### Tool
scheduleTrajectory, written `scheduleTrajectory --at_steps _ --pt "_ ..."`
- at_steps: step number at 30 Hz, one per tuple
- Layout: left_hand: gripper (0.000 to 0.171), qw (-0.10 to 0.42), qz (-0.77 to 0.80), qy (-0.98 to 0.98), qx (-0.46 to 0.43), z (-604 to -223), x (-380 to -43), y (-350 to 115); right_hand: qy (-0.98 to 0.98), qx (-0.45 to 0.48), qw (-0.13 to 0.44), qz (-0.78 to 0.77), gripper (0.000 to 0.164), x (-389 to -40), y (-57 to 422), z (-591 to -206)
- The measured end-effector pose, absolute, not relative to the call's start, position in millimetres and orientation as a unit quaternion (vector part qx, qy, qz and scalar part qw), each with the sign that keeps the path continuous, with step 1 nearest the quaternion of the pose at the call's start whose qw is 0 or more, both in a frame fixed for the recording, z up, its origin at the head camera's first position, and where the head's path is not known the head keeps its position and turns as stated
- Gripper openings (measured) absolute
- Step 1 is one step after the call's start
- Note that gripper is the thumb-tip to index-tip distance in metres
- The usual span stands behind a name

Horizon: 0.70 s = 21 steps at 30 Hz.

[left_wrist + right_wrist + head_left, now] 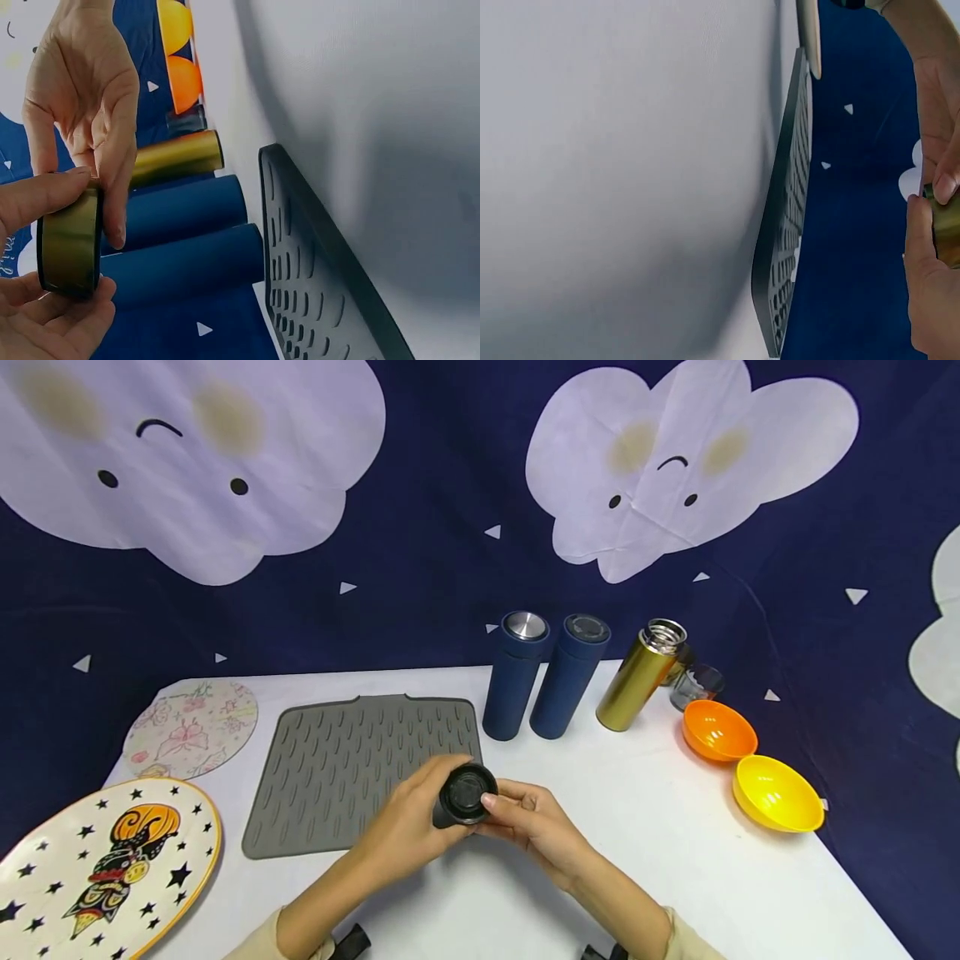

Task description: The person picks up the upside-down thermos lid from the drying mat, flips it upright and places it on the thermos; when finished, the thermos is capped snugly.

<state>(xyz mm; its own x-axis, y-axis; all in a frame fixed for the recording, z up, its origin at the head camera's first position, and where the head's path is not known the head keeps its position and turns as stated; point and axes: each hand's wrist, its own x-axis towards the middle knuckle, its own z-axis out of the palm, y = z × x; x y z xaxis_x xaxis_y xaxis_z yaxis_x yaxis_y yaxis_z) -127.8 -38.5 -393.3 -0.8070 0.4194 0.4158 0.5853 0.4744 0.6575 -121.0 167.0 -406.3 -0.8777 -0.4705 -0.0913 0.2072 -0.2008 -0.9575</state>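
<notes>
1. Head view: The left hand [420, 810] curls round a cap [467, 793], thumb on one side and fingers on the other. The right hand [536, 831] pinches the cap's edge, thumb on the rim. The cap is held above the desk [630, 810], over the near right corner of the grey mat [360, 777], its black hollow facing up.
2. Same view: Two blue bottles [513, 685] stand at the desk's far edge; a gold bottle [636, 681] with an open mouth stands near the far right corner, a glass [693, 687] just beside it. An orange bowl [718, 731] and a yellow bowl [777, 793] sit along the right edge. A large plate [198, 835] lies at the left edge, a round placemat [187, 731] in the far left corner.
3. Left wrist view: The cap's side is gold, between black rims; the left thumb and fingers clasp it, the right fingers stretched alongside.
4. Right wrist view: Both hands meet at the cap, partly cut off by the picture's edge.
</notes>
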Motion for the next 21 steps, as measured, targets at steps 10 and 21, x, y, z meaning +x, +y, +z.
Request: scheduleTrajectory --at_steps 10,21 --pt "0.080 -0.019 -0.537 -0.808 -0.242 -391 -128 -53 0.688 -0.115 0.093 -0.711 0.043 -110 165 -407" --pt "0.075 -0.198 -0.628 -0.713 -0.242 -394 -136 -64 0.793 -0.383 -0.277 -0.385 0.039 -102 160 -407"
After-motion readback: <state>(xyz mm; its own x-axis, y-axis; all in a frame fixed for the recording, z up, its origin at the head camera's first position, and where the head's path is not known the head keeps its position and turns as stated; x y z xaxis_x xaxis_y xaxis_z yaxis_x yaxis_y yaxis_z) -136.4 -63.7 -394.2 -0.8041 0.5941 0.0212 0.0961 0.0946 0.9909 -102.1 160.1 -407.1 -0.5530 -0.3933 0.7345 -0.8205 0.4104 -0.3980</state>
